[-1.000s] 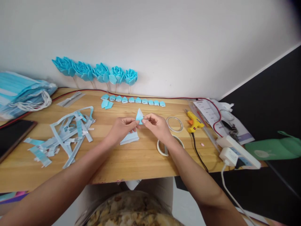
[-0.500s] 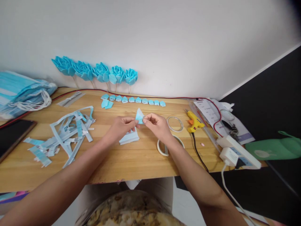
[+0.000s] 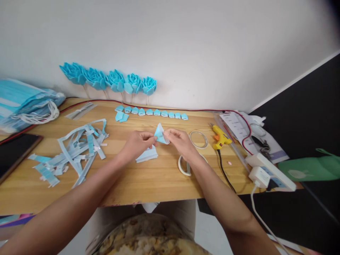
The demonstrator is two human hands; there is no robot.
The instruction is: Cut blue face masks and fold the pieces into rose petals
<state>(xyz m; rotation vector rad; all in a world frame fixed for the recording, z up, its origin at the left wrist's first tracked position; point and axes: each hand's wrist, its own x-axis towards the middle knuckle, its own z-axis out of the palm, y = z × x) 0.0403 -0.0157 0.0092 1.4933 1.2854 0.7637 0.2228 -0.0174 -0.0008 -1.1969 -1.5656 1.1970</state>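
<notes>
Between my two hands a small light-blue piece of mask fabric [image 3: 160,134], folded to a triangle, is held above the table. My left hand [image 3: 140,143] pinches its lower left corner. At its right edge my right hand [image 3: 180,140] grips it between thumb and forefinger. Just below my left hand lies a stack of pale blue fabric pieces [image 3: 147,155], partly covered by the fingers. Behind the hands several folded blue petals [image 3: 157,112] sit in a row, with a few more petals [image 3: 121,117] at its left end.
Several blue fabric flowers [image 3: 115,80] on sticks lean against the wall. Cut strips [image 3: 75,152], a phone [image 3: 18,154] and bagged masks [image 3: 23,102] are at left. Tape rolls [image 3: 198,139], a yellow glue gun [image 3: 221,138], a power strip [image 3: 271,173] and a green bottle [image 3: 309,169] are at right.
The blue fabric piece has turned and shows more of its triangular shape. My right hand has shifted slightly right, while my left hand stays nearly in place.
</notes>
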